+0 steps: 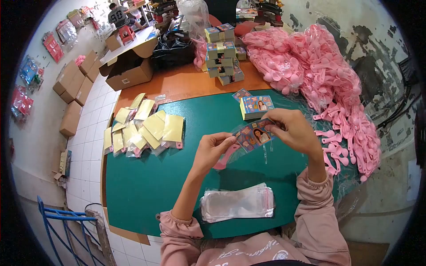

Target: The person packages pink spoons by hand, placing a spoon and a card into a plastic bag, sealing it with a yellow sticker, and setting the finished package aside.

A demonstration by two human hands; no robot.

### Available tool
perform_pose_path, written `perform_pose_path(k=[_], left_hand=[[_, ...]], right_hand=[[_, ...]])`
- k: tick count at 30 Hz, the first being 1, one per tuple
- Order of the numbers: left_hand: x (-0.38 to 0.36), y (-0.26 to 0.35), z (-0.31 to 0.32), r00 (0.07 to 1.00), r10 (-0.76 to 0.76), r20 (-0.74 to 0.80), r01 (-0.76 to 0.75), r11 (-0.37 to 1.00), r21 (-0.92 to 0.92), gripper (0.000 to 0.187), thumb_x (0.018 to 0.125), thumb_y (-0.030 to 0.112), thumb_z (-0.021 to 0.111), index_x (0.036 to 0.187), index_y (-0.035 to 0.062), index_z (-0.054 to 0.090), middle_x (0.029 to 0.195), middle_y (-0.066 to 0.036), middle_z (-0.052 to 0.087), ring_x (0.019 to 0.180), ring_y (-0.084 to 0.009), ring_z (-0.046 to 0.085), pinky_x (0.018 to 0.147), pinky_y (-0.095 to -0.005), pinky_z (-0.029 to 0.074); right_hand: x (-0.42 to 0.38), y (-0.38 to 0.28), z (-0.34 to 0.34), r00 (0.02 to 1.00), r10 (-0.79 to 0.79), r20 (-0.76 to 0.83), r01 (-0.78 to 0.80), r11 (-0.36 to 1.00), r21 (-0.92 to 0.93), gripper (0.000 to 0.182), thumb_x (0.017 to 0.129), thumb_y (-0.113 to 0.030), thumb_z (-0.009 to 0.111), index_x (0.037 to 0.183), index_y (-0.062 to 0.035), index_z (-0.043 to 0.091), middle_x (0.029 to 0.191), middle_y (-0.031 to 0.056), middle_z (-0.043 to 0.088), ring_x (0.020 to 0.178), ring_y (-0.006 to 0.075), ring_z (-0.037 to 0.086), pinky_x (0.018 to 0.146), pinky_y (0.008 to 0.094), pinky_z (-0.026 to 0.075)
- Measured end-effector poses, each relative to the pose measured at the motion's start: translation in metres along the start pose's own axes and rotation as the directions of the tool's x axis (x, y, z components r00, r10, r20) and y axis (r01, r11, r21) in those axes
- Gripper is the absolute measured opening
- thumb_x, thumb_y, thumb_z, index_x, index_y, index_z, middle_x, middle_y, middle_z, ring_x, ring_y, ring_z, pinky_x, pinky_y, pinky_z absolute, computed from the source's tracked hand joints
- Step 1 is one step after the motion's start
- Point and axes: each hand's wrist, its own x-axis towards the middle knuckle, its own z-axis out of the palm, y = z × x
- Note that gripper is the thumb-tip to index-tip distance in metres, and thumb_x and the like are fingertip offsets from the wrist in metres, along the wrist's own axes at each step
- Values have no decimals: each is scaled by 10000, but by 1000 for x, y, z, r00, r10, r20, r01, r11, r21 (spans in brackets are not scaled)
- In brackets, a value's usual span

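Between my two hands a colourful printed card (253, 135) is held up over the green table mat, tilted. My left hand (214, 150) pinches a clear plastic bag at the card's left end. A pink spoon (226, 158) shows through the plastic just below those fingertips. My right hand (290, 128) grips the card's right end between thumb and fingers. Behind the card stands a stack of matching cards (258, 107), with a loose one (242, 94) beside it. Close to my body lies a pile of flat clear bags (239, 204).
Filled bags with yellow card backs (148, 127) are heaped at left. Pink spoons (339, 150) spill along the right edge below a large bagged heap (306, 62). Banded card stacks (220, 55) and an open carton (128, 76) stand behind. A person (120, 17) sits far back left.
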Motion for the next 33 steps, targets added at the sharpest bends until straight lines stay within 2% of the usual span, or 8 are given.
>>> perform_pose_path(k=[2, 5, 8, 13, 20, 22, 25, 33], left_hand=[[-3, 5, 2, 999, 24, 32, -27, 994, 106, 231, 843, 169, 574, 912, -43, 635, 722, -19, 624, 645, -45, 506, 563, -183, 408], [-3, 4, 1, 990, 37, 136, -59, 985, 164, 237, 846, 158, 570, 949, -49, 622, 739, -32, 629, 688, -67, 545, 613, -202, 445], [-4, 4, -1, 964, 46, 263, -61, 997, 48, 261, 857, 148, 553, 1043, -31, 585, 786, -50, 631, 724, -77, 560, 649, -216, 463], [-5, 4, 6, 904, 53, 425, -2, 993, -120, 396, 867, 133, 533, 1243, 43, 448, 844, -68, 628, 733, -82, 565, 651, -218, 460], [-15, 8, 22, 978, 66, 196, -118, 957, 266, 579, 845, 165, 565, 1345, 104, 279, 702, -75, 609, 660, -126, 574, 602, -260, 452], [-15, 6, 17, 965, -81, 249, -9, 939, 342, 585, 822, 173, 598, 1320, 79, 307, 736, -61, 600, 689, -133, 573, 630, -278, 459], [-9, -19, -5, 872, 25, 489, -88, 990, 107, 594, 800, 175, 628, 1297, 62, 323, 830, -68, 600, 758, -124, 568, 677, -270, 460], [-36, -36, -3, 994, -75, 74, 85, 986, -141, 563, 770, 47, 633, 1257, 51, 350, 904, -80, 603, 806, -98, 562, 690, -223, 456]], right_hand=[[-1, -2, 2, 998, -66, 7, 66, 997, -47, 104, 758, -8, 581, 858, 18, 572, 652, 46, 526, 568, 69, 450, 512, 232, 377], [1, 3, 4, 990, 8, 144, -19, 997, 78, 120, 743, -52, 588, 841, 5, 550, 634, 120, 533, 525, 189, 496, 517, 297, 409], [-3, 7, 0, 955, 187, 229, -256, 912, 321, 101, 753, -60, 592, 820, 0, 546, 617, 84, 544, 483, 134, 476, 470, 273, 399], [-9, -4, 15, 938, 121, 324, -204, 950, 235, 148, 749, -91, 615, 818, -2, 518, 616, 67, 542, 483, 111, 460, 462, 248, 391], [-18, 23, 39, 920, -364, 143, 361, 931, 44, 199, 697, -117, 677, 775, 4, 539, 646, 114, 574, 576, 182, 542, 546, 273, 432], [-24, 20, 32, 942, 55, 331, -110, 982, 151, 176, 688, -86, 665, 812, -4, 571, 698, 87, 591, 619, 147, 543, 579, 260, 432], [-35, 31, 29, 925, 295, 239, -360, 882, 305, 125, 703, -91, 638, 798, -21, 598, 656, 12, 550, 602, 75, 490, 532, 231, 391], [-55, 48, 58, 873, 312, 374, -487, 574, 658, 169, 727, -138, 692, 800, -13, 604, 691, -15, 541, 631, 36, 448, 534, 206, 362]])
